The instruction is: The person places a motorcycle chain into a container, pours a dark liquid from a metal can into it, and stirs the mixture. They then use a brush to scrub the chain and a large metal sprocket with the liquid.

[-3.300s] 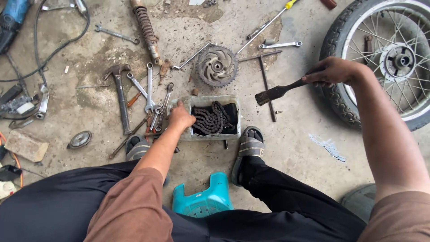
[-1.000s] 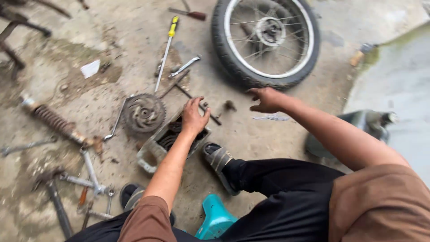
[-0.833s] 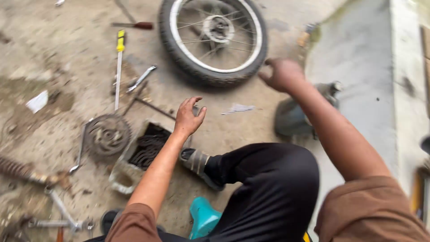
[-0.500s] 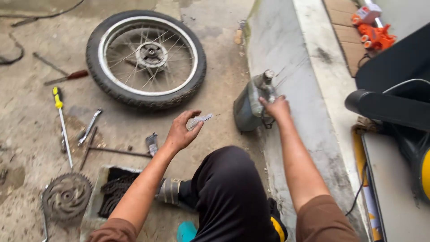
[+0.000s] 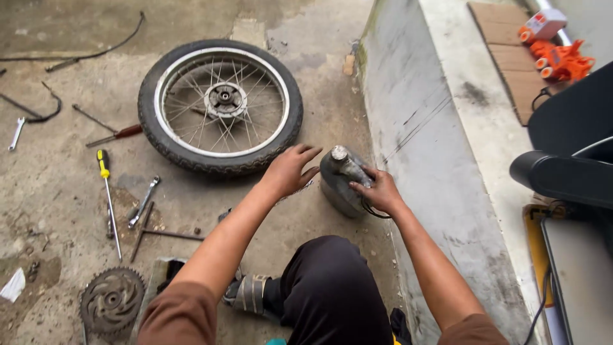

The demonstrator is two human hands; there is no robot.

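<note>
head cam | 1 view | looks down, near, over knees at floor (image 5: pixel 57 230)

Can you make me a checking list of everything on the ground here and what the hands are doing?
Surface: stained concrete floor, raised concrete ledge.
Job's things: grey can, standing on the floor.
Clutter: spoked wheel, sprocket, yellow-handled screwdriver, wrench.
Hands: right hand grips the can; left hand open beside it.
Cables: black cable on the floor.
Surroundings: orange toy, cardboard.
</note>
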